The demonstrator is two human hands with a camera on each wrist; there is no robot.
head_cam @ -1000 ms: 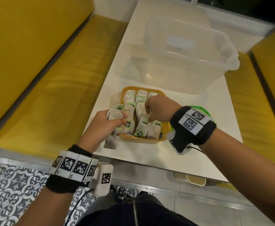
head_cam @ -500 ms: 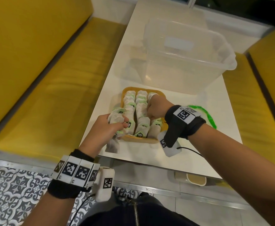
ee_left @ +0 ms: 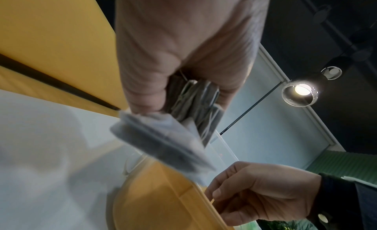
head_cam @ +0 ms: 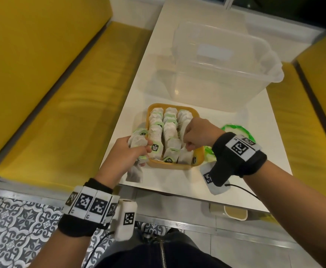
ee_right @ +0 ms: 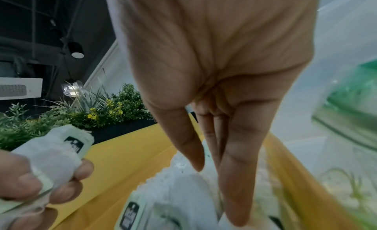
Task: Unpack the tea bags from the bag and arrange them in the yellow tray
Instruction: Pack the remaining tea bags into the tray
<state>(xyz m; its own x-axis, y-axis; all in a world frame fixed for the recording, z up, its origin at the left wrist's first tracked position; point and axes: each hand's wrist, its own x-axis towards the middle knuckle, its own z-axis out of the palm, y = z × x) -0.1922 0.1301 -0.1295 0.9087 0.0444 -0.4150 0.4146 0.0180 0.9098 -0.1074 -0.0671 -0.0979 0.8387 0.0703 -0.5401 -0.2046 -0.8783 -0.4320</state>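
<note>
Tea bags (head_cam: 170, 133) in yellow tray (head_cam: 174, 166), left hand (head_cam: 128, 151) clutching a bunch (ee_left: 177, 127), right hand (head_cam: 199, 133) fingers down among them, perhaps pinching one.

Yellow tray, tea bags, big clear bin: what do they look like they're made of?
Yellow tray: likely moulded plastic, smooth with a slight sheen and rounded corners. Tea bags: thin white filter paper, crimped edges, dark leaf showing through, with green paper tags. Clear bin: translucent plastic, glossy; the table shows through its walls. The left hand grips a bunch of tea bags that crumple softly, which suggests a limp material.
</note>
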